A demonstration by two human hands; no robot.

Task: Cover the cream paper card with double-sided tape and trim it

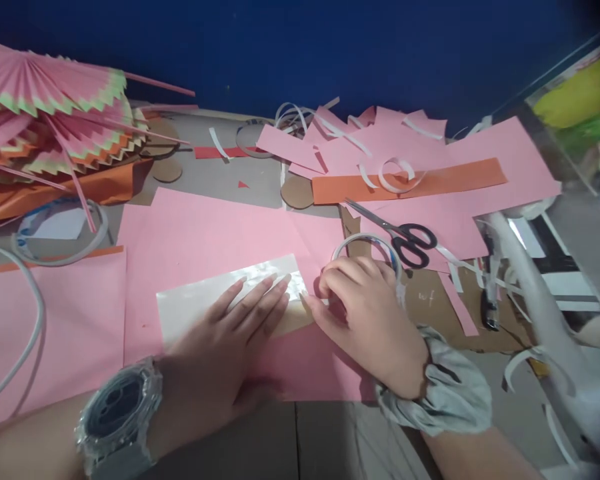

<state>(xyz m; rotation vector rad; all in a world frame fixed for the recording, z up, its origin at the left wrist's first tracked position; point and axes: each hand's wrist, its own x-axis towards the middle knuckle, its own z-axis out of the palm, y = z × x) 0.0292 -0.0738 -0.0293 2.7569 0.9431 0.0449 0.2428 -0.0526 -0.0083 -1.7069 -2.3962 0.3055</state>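
Note:
A strip of white paper (195, 300) lies slantwise on a large pink sheet (200, 227). My left hand (235, 327) is spread flat over the strip, fingers stretched out and pressing on its shiny right part. At the strip's right end is my right hand (365, 313), its fingers curled round the near side of a roll of tape (367, 237) and its thumb reaching to the paper's corner. The hand hides much of the roll. Just beyond it, black-handled scissors (405, 240) rest on pink paper with their blades pointing to the upper left.
Pleated pink paper fans (45, 107) stand at the far left, above another tape roll (100, 233). Pink offcuts (355, 143), an orange strip (460, 179) and curls of white backing (397, 173) are heaped at the back right. A cutter (490, 300) lies on cardboard (430, 313).

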